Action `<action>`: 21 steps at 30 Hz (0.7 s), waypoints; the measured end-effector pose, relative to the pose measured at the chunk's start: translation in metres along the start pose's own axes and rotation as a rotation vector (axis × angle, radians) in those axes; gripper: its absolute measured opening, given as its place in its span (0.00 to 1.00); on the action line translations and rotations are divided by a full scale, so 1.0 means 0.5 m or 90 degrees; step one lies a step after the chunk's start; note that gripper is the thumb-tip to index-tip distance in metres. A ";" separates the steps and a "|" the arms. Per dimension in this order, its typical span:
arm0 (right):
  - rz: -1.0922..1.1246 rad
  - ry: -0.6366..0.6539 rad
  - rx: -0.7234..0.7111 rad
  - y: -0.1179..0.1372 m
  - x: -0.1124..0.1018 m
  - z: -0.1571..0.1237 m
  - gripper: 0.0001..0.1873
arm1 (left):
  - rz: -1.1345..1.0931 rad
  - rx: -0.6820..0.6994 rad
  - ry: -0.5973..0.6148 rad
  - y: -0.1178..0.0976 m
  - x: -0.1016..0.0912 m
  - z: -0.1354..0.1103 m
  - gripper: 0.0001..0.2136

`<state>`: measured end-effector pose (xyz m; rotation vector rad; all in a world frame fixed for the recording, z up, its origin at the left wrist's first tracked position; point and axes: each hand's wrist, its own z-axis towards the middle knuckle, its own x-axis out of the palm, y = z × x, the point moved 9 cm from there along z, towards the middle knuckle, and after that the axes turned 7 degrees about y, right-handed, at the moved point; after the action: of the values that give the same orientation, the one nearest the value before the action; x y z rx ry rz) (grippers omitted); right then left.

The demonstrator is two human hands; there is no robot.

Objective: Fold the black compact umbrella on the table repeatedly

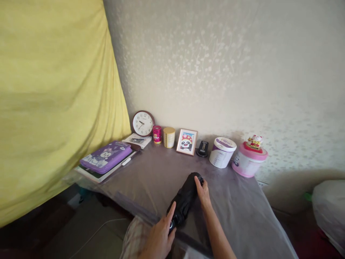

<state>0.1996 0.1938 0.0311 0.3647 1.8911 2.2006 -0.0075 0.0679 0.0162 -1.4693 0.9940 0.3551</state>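
Note:
A folded black umbrella (185, 198) lies on the grey-covered table (237, 212), pointing away from me. My left hand (160, 235) is wrapped round its near handle end, thumb stretched along the side. My right hand (202, 192) rests on the umbrella's far end, fingers curled over its rounded tip.
Along the wall stand a round clock (143, 123), a pink tin (157, 134), a yellow tin (169, 137), a framed panda picture (187, 141), a small black device (202, 148), a white tub (222, 152) and a pink tub (249, 159) with a cat figurine. A purple case (106, 156) lies on books at left. Yellow curtain (51, 100) hangs left.

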 end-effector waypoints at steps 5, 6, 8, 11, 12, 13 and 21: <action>-0.151 0.116 -0.130 0.074 0.018 -0.035 0.22 | 0.025 -0.023 0.008 -0.005 -0.002 0.001 0.31; -0.173 0.177 -0.148 0.085 0.038 -0.047 0.19 | 0.034 -0.026 0.009 -0.007 -0.002 0.001 0.30; -0.216 0.293 -0.185 0.103 0.082 -0.075 0.15 | 0.044 -0.030 0.010 -0.008 -0.001 0.002 0.30; -0.262 0.382 -0.235 0.117 0.129 -0.103 0.15 | 0.041 -0.030 0.008 -0.006 0.001 0.002 0.30; -0.269 0.391 -0.246 0.119 0.137 -0.107 0.15 | 0.039 -0.029 0.007 -0.004 0.002 0.002 0.30; -0.268 0.389 -0.250 0.120 0.140 -0.108 0.14 | 0.037 -0.027 0.005 -0.003 0.003 0.002 0.30; -0.183 0.243 -0.108 0.104 0.016 -0.094 0.14 | 0.010 -0.021 0.003 -0.003 -0.005 0.000 0.31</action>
<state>0.1764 0.1447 0.0761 -0.3599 1.7669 2.3236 -0.0081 0.0688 0.0190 -1.4932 1.0075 0.3813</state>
